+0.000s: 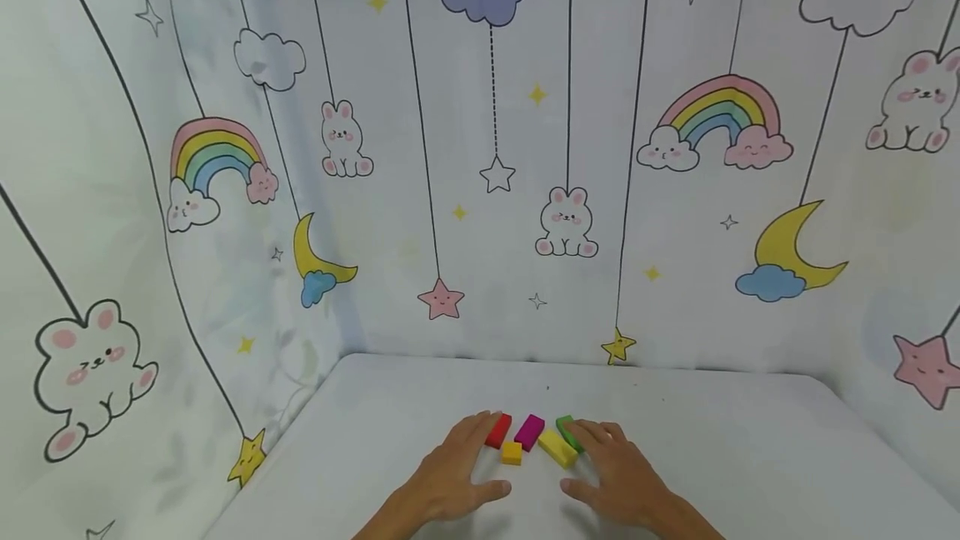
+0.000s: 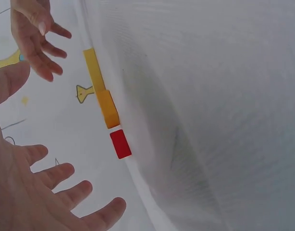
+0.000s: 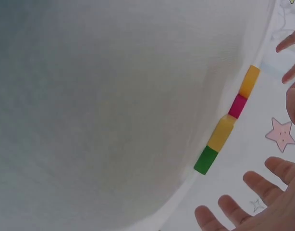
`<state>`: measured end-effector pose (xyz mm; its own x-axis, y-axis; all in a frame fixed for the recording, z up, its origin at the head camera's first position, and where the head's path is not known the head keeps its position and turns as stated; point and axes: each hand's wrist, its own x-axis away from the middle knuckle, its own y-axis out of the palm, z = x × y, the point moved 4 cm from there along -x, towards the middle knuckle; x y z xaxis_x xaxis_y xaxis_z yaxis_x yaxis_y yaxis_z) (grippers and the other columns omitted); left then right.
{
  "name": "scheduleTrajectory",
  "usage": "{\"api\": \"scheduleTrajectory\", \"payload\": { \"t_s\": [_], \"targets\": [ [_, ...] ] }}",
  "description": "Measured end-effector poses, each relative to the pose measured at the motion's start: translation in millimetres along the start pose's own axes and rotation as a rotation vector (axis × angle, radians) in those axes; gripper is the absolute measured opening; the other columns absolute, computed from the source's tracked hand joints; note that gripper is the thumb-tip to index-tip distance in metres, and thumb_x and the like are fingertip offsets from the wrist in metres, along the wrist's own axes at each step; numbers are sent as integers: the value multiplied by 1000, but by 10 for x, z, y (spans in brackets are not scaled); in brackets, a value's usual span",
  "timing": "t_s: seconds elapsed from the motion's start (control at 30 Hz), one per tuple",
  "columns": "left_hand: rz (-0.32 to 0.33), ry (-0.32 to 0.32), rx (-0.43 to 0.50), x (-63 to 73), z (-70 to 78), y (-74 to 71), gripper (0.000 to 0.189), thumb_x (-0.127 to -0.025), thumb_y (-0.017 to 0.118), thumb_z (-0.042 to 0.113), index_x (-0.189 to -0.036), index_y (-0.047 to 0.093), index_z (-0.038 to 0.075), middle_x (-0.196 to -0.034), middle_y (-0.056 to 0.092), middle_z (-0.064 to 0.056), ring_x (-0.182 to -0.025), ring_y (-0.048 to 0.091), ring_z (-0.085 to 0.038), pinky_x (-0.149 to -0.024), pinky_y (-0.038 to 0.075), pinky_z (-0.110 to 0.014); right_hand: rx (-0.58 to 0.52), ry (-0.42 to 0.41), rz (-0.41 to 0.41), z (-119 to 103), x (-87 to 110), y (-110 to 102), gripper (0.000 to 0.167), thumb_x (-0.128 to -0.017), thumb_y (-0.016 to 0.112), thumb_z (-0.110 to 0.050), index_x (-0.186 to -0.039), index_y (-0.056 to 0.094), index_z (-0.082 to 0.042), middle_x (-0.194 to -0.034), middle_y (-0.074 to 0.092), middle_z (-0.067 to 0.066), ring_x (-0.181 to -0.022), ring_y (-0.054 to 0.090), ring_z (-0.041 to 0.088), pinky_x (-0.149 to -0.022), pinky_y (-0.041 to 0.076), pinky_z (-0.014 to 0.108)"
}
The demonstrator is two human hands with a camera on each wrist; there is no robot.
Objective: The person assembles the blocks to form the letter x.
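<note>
Several small coloured blocks lie close together on the white table: a red block (image 1: 498, 432), an orange block (image 1: 512, 453), a magenta block (image 1: 530, 432), a yellow block (image 1: 558, 448) and a green block (image 1: 568, 432). My left hand (image 1: 457, 473) is just left of the red block, fingers spread, nothing held. On the other side my right hand (image 1: 621, 477) hovers beside the green and yellow blocks, its fingertips partly covering the green one in the head view. Both wrist views show the fingers apart from the blocks.
The white tabletop (image 1: 360, 440) extends around the blocks. Behind and to the left hangs a white cloth (image 1: 495, 257) printed with rabbits, stars, moons and rainbows, meeting the table's far edge.
</note>
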<state>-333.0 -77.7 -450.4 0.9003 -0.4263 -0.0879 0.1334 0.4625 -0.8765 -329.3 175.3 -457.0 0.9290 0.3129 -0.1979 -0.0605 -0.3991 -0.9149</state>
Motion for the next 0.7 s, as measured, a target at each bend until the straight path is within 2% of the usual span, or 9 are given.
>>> {"api": "scheduleTrajectory", "payload": {
  "t_s": [0.17,0.4,0.57,0.7],
  "targets": [
    [2,-16,23,-29,-21,19,93,-85,71,59,-160,28,27,-163,33,-4,-146,35,-32,-101,42,-73,-3,20,-16,-58,-26,-10,79,-83,75,-57,-148,52,-19,-146,54,5,-130,46,31,-99,47,66],
    [12,-26,24,-78,-11,26,95,-83,74,57,-160,27,30,-163,33,-4,-146,36,-32,-98,44,-72,-50,-11,-31,-169,-53,16,75,-85,73,-56,-146,53,-18,-144,56,6,-129,46,33,-100,46,68],
    [36,-34,29,-133,-7,-1,94,-83,75,55,-160,27,29,-162,34,-4,-147,35,-31,-101,43,-70,-31,-21,-24,-214,-106,57,75,-85,73,-57,-146,53,-19,-142,57,6,-128,48,35,-99,46,67],
    [30,-51,38,-139,-36,4,94,-83,74,55,-160,27,28,-163,34,-3,-147,35,-30,-103,41,-70,-33,-10,-25,-251,-162,122,77,-84,74,-56,-147,53,-17,-139,59,8,-124,49,33,-98,48,65]
  ]
}}
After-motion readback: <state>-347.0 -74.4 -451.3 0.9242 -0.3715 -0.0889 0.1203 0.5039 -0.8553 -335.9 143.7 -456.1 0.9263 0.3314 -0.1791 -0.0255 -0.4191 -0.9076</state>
